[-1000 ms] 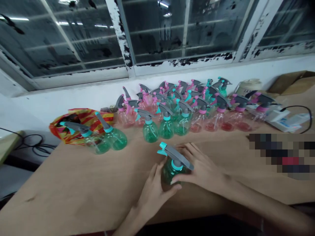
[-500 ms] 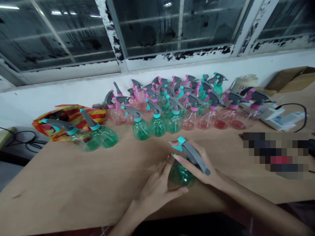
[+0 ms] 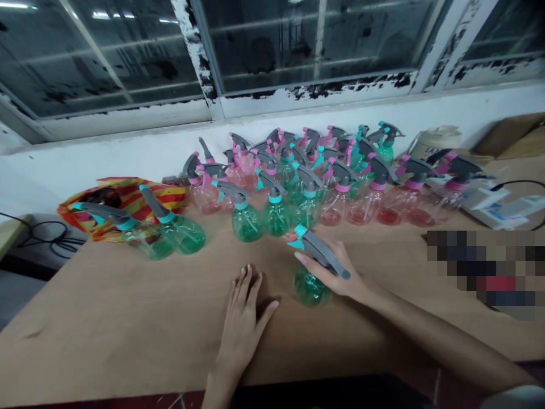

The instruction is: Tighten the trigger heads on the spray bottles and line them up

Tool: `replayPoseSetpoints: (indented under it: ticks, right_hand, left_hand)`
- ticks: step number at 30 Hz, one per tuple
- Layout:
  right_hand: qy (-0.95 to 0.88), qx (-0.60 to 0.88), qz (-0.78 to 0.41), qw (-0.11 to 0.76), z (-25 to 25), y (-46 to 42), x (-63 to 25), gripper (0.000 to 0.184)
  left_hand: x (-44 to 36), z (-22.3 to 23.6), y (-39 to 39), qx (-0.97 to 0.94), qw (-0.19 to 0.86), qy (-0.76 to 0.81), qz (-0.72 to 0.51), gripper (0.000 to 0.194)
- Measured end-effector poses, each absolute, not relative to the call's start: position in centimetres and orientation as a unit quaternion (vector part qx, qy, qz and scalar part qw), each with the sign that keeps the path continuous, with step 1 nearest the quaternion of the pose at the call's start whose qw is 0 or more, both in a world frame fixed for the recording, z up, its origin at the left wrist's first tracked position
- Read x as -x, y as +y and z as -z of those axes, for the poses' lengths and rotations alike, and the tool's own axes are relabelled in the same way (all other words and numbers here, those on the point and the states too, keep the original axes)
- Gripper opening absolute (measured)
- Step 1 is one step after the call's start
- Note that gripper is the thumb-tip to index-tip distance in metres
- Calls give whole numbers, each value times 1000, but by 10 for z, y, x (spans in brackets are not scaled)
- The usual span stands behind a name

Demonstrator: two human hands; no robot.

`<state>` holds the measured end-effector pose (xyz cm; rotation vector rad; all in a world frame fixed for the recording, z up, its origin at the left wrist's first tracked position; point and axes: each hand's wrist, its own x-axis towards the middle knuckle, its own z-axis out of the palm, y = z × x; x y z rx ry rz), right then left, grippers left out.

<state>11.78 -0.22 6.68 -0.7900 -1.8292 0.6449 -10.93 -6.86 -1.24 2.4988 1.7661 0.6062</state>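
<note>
My right hand (image 3: 336, 270) is wrapped round the neck of a green spray bottle (image 3: 312, 288) with a grey and turquoise trigger head. The bottle is close above or on the wooden table (image 3: 149, 329); I cannot tell which. Left of it, apart from the bottle, my left hand (image 3: 243, 324) lies flat on the table, fingers stretched out and holding nothing. Just beyond stand green spray bottles, the nearest being one with its nozzle to the left (image 3: 247, 222). Two more green bottles, one of them tilted (image 3: 186, 234), are at the left.
Pink spray bottles (image 3: 388, 210) crowd the back of the table with several green ones. A red and yellow striped bag (image 3: 168, 199) lies at the back left. White boxes (image 3: 485, 199) with a black cable, a cloth bag (image 3: 438, 139) and a cardboard box (image 3: 511, 136) are at the right.
My left hand has let go of the green bottle's side and moved left onto the table. My right hand, still gripping the bottle, has shifted slightly left and away from me.
</note>
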Motion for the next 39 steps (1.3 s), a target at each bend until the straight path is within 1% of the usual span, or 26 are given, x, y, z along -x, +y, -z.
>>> replayPoseSetpoints:
  ticks: [5,13,21,25,33,39]
  right_hand:
    - [-771,307,-270,488,-67,15,-113,29]
    - [-782,285,-285,475,-69,31,-103,29]
    - [-794,291,-275,457,-70,32,-103,29]
    - [-793,288,-275,460,-70,32,-103,25]
    - [-783,293,-271,477,-66,30,-102,8]
    - [-784,302,-251,480,-67,24,-101,8]
  left_hand:
    - [107,23,-70,-797,-11,564,-217,54]
    - [105,18,-71,-789,6,576,-213,54]
    - [104,17,-71,-786,18,580,-211,50]
    - [104,17,-71,-783,13,582,-217,49]
    - [105,18,-71,-788,11,577,-216,50]
    - [104,18,-70,-787,15,578,-216,51]
